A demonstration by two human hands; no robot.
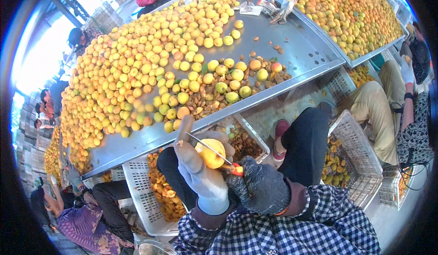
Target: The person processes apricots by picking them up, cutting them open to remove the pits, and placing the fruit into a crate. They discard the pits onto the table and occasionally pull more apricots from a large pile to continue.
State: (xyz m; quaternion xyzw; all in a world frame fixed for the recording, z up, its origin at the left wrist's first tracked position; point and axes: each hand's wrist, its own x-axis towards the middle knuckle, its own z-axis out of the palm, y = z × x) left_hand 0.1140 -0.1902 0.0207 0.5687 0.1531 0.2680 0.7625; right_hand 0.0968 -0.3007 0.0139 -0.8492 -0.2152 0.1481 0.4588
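Note:
In a pale glove, my left hand (200,175) holds a yellow apricot (206,158) between thumb and fingers, its forefinger pointing up. My right hand (267,186), in a dark grey knitted glove, is closed round the orange-red handle of a small knife (236,169). The thin blade lies across the apricot, its tip reaching past the fruit toward my left forefinger. I cannot tell how deep the blade sits. Just beyond my hands is the metal table (292,66), heaped with whole apricots (137,68), with brown pits (207,105) along its near edge.
A white crate (135,191) of apricot halves stands by my left leg, another crate (358,157) right of my right knee. Brown pits fill a crate (251,139) under the table edge. Crumpled gloves (278,12) lie on the table. People work at left, right and far side.

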